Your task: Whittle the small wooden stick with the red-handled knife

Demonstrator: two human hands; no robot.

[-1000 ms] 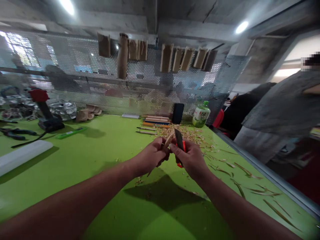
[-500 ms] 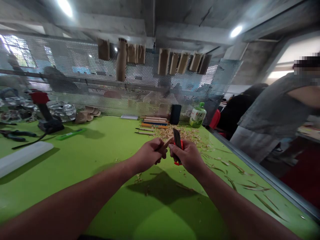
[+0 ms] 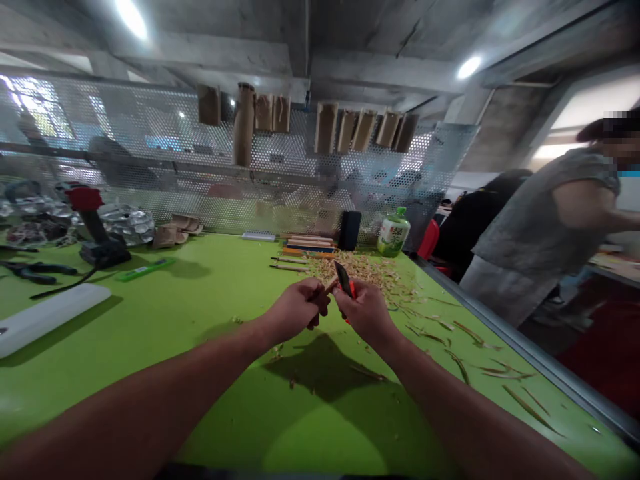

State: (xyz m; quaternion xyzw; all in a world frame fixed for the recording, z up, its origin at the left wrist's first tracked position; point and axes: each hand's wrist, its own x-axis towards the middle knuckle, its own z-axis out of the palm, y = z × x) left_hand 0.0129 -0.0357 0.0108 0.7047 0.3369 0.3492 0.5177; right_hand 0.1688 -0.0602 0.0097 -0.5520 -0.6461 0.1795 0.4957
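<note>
Over the middle of the green table (image 3: 210,380), my left hand (image 3: 299,305) is closed around a short, thin strip of wood or bamboo (image 3: 331,285). Its free end points up and right, towards the other hand. My right hand (image 3: 367,308) grips a red utility knife (image 3: 352,288), and the dark blade (image 3: 343,277) sticks up beside the strip's end. Whether the blade touches the strip I cannot tell. Fingers hide most of the knife's handle. Behind both hands lies a heap of pale shavings (image 3: 373,272).
Slim sticks and tools (image 3: 305,248), a dark upright box (image 3: 349,230) and a green-capped bottle (image 3: 393,232) line the back. To the left are a white bar (image 3: 55,317), pliers (image 3: 37,270) and a red-and-black power tool (image 3: 93,223). A person (image 3: 545,220) stands beyond the right edge.
My right hand with the knife has shifted slightly left, and the blade now leans more to the left. My left hand stays nearly in place, still on the strip.
</note>
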